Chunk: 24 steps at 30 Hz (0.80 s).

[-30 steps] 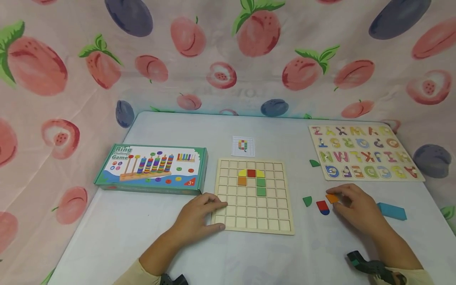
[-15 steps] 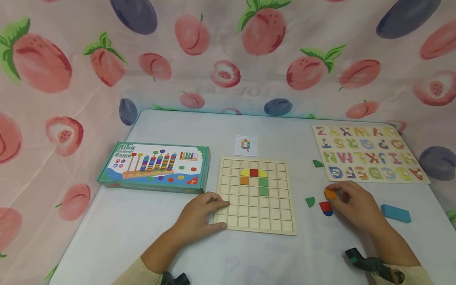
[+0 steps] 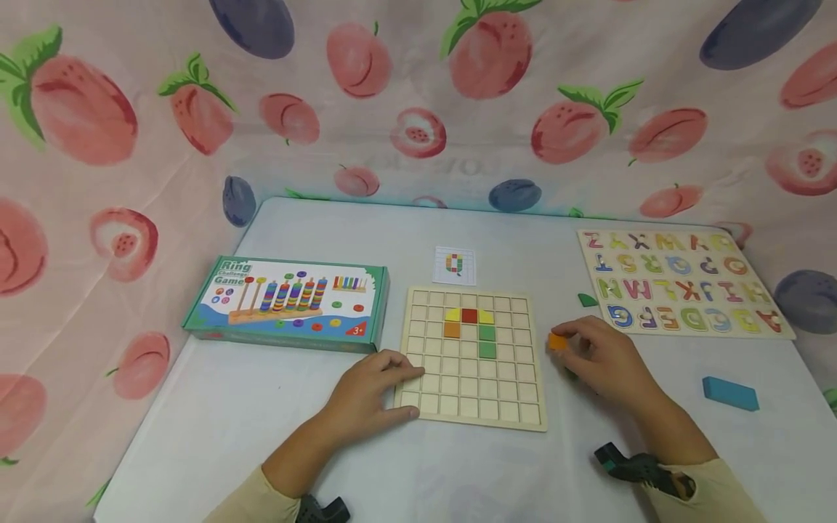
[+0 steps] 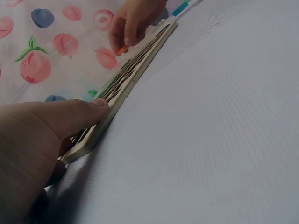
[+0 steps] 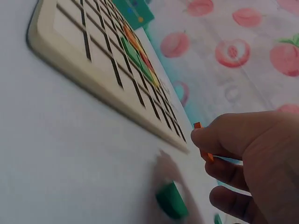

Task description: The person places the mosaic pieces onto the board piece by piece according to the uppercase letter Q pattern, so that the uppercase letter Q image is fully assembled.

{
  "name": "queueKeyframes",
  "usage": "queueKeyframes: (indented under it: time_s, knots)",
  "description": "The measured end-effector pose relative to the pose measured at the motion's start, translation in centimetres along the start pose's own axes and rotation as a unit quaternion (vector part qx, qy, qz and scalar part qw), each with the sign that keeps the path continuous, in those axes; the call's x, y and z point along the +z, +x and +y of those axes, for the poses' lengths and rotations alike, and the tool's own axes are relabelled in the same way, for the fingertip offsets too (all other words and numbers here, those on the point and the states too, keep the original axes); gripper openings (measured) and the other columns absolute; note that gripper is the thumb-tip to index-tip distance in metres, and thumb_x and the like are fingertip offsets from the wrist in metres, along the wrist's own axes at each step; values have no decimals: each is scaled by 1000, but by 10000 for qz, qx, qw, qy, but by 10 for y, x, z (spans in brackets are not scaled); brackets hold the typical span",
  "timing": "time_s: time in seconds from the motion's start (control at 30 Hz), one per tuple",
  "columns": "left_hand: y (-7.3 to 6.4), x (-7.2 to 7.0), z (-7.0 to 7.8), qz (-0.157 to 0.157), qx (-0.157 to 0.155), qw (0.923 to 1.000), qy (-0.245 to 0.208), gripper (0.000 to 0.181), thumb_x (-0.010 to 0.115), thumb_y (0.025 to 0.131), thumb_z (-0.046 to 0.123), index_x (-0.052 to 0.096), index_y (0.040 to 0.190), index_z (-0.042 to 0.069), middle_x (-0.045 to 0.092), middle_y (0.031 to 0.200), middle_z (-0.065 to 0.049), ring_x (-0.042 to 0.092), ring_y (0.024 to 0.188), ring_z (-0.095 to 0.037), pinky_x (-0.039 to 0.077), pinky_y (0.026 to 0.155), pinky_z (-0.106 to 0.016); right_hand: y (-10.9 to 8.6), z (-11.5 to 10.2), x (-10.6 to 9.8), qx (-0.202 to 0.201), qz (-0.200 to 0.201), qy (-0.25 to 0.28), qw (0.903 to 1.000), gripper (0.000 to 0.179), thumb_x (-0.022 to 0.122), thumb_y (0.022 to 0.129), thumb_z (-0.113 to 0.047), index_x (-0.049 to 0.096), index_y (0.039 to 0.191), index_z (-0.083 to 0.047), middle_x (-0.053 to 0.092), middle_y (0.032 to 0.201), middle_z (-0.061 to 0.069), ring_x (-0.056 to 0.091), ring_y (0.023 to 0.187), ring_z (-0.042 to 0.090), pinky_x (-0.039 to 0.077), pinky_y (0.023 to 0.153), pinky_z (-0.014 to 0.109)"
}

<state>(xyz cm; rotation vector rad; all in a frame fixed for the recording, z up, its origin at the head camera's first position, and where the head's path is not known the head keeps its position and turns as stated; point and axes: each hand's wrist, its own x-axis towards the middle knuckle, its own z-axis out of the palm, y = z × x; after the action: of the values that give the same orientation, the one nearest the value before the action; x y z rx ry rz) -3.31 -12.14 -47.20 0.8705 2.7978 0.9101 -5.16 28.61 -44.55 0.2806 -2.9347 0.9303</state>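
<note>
My right hand [image 3: 604, 359] pinches an orange square tile [image 3: 557, 341] between thumb and fingertips, raised just right of the wooden grid board [image 3: 458, 421]. On the board lie a red tile [image 3: 468, 316] between two yellow rounded-corner tiles [image 3: 453, 314], another orange tile [image 3: 452, 330] and two green tiles [image 3: 487, 341]. My left hand [image 3: 369, 390] rests on the board's left edge, fingers extended, its thumb [image 4: 86, 112] on the rim near the corner. Below my right hand is a green quarter-round piece [image 5: 172, 200]. The red and blue pieces are hidden behind that hand.
A small pattern card [image 3: 454, 265] lies beyond the board. To the left sits a ring game box [image 3: 288, 301]. An alphabet puzzle board [image 3: 680, 283] is at the back right, beside a green piece [image 3: 587, 300]. A blue block [image 3: 730, 393] lies farther right.
My right hand has lifted the orange tile and carried it left toward the grid board. My left hand keeps its place on the board. The view has shifted slightly.
</note>
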Motion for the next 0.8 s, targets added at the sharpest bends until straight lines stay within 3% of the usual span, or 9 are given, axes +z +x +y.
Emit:
queueKeyframes:
  time_s: [0.27,0.47,0.63,0.8]
  knots:
    - [0,0,0,-16,25,10000,-21,60,93,82,37,75,137,21,61,124,8,56,106,-9,50,91,-35,15,-35,38,-198,-400,250,9987,31,83,92,-17,76,121,-14,70,119,-1,56,96,19,48,81,38]
    - [0,-1,0,-28,1,10000,-21,60,93,82,37,75,138,22,61,125,9,55,107,-9,50,92,-36,22,-57,64,-640,-300,377,9968,28,85,88,-15,78,116,-16,73,115,-2,62,105,21,51,89,44]
    - [-1,-2,1,-33,-59,10000,-54,59,93,83,37,75,137,22,60,124,10,55,107,-8,50,92,-36,30,-72,74,-990,-210,196,9947,28,85,88,-21,79,115,-17,73,114,-1,63,113,25,47,101,53]
    - [-1,-3,1,-33,-31,10000,-74,59,93,83,37,74,138,22,60,125,10,55,108,-9,50,93,-36,37,-83,81,-906,-253,165,9954,27,86,88,-23,79,114,-18,73,116,0,62,117,26,45,105,54]
